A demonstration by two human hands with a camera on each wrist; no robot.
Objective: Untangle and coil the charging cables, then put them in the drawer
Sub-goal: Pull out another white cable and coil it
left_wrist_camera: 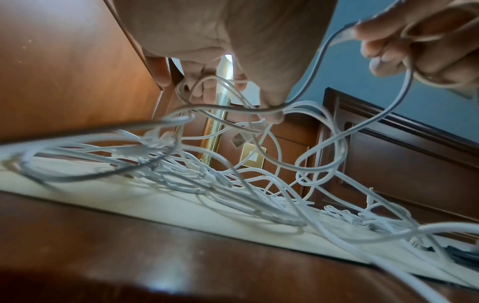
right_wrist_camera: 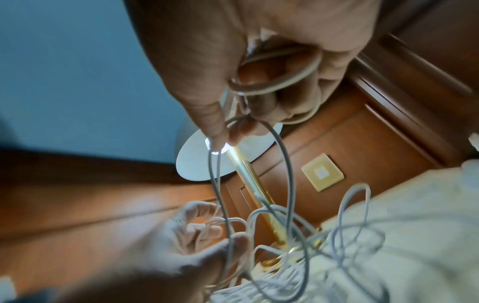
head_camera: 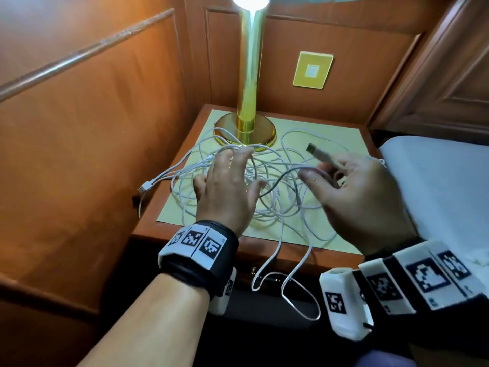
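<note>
The charging cables [head_camera: 267, 192] look like smooth white plastic, one USB plug [head_camera: 315, 152] ending in bare metal. The lamp [head_camera: 250, 75] is glossy polished brass (mirror-bright). The nightstand [head_camera: 317, 256] is varnished wood under a matt pale sheet [head_camera: 330, 136]; far wall panels [head_camera: 92, 115] look satin.

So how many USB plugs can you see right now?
2. One plug is held up in the right hand; another plug hangs over the nightstand's left edge. More may be hidden in the tangle.
</note>
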